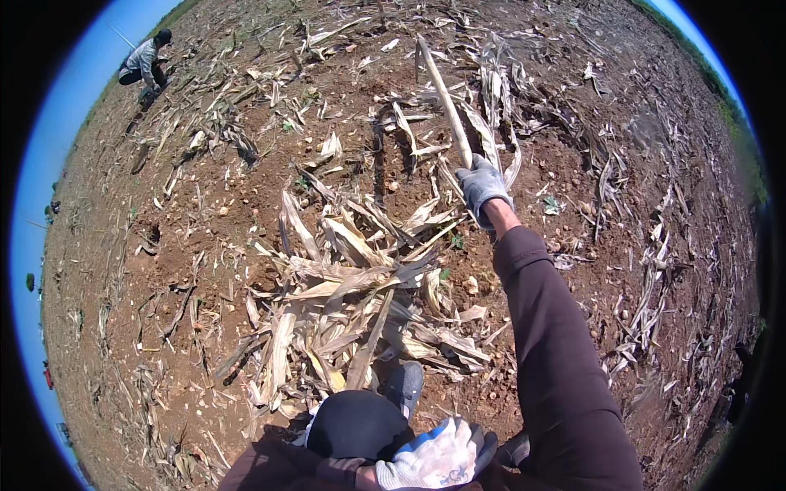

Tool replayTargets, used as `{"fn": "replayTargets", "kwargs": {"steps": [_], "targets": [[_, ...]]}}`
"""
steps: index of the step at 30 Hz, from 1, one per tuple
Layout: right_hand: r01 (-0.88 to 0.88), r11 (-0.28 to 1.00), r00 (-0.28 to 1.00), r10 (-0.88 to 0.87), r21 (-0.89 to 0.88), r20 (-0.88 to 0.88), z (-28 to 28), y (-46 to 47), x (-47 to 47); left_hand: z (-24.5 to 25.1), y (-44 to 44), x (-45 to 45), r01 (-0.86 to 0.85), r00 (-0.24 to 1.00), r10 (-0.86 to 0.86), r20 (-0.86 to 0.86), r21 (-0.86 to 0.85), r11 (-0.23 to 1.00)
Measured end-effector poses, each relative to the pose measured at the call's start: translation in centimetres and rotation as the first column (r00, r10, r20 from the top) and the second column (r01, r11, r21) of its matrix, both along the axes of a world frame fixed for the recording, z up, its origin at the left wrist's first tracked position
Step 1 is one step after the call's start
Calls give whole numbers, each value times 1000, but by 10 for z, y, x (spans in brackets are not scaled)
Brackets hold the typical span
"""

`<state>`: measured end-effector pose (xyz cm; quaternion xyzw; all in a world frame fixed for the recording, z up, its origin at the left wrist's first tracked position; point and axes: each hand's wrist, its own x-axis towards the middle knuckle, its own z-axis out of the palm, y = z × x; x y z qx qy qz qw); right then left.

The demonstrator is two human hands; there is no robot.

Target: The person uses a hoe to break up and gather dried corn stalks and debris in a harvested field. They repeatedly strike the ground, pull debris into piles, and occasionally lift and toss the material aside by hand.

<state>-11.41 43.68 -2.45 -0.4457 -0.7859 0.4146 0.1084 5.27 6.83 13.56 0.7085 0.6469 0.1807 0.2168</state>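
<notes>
My right hand (485, 187), in a grey work glove, is closed around the near end of a pale wooden handle (447, 98). The handle points away from me over the ground, and a narrow dark piece (417, 61) hangs at its far end, perhaps a blade. Low in the picture, my left hand (433, 454) lies by my lap in a white and blue glove with grey fingers. Its palm side is hidden, and nothing shows in it. A heap of dry corn husks and leaves (344, 276) spreads over the soil before me.
My dark-covered knee (359, 423) and a grey shoe (405, 383) are right beside the heap. Reddish soil (202, 227) carries stones, small green plants and scattered stalks (497, 86). At the far upper left, another person (144, 61) crouches over the ground.
</notes>
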Motion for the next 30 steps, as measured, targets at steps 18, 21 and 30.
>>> {"fn": "replayTargets", "kwargs": {"steps": [18, 21, 30], "targets": [[280, 672, 948, -306, -686, 88, 147, -170, 349, 17, -9, -18, 219, 966, -207, -154, 68, 973], [405, 643, 905, -382, -651, 186, 194, -206, 372, 22, -16, -12, 264, 961, -257, -98, 66, 962], [197, 567, 969, -235, -800, 72, 224, -289, 415, 37, -38, 20, 336, 938, -333, -93, 15, 942]]}}
